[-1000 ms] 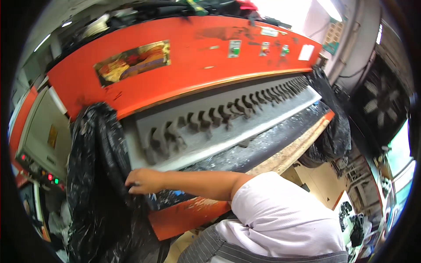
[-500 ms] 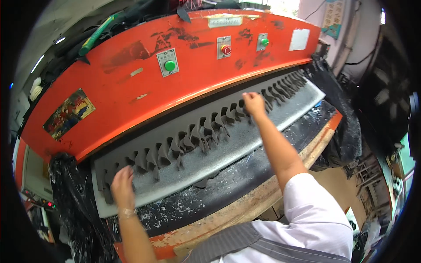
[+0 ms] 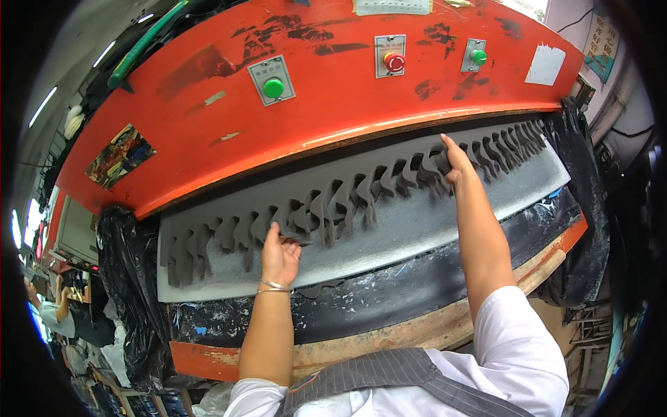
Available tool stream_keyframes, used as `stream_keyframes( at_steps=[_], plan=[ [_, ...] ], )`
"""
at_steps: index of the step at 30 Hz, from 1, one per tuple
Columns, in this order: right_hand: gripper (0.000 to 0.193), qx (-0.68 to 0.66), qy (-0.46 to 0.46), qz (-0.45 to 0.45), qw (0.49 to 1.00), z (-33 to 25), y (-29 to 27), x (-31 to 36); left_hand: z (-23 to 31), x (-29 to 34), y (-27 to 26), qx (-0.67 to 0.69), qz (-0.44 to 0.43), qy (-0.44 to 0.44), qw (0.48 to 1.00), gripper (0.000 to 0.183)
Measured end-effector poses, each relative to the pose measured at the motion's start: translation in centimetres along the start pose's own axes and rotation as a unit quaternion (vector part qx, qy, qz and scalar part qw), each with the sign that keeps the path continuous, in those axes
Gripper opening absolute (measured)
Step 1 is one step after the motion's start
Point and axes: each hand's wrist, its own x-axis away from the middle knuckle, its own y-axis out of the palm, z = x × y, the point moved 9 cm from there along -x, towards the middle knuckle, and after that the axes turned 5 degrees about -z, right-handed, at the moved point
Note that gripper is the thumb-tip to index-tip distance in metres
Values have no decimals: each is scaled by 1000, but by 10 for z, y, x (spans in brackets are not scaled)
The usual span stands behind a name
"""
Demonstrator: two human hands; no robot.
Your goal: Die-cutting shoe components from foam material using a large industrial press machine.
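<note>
While left hand and right hand spread wide, dark strips stopping before front edge of board.

Strip lts L, wall R

lettering on grey btn plates (red machine) & wall sign

Curved dark-grey pieces, uneven row along grey board.
</note>
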Motion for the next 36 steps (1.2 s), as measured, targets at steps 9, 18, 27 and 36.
stream_keyframes(
  at_steps=[9,18,27,36],
  plan=[
    [48,68,-179,163,968,7,-29,1,6,-16,63,316,48,151,935,41],
    [48,1,-35,16,999,0,2,-14,23,-70,115,43,-29,171,984,53],
    [43,26,-61,91,994,17,-9,-20,25,-113,84,42,-95,111,988,27],
    [53,61,-68,24,996,36,3,49,44,-14,52,-21,69,172,983,30]
  ],
)
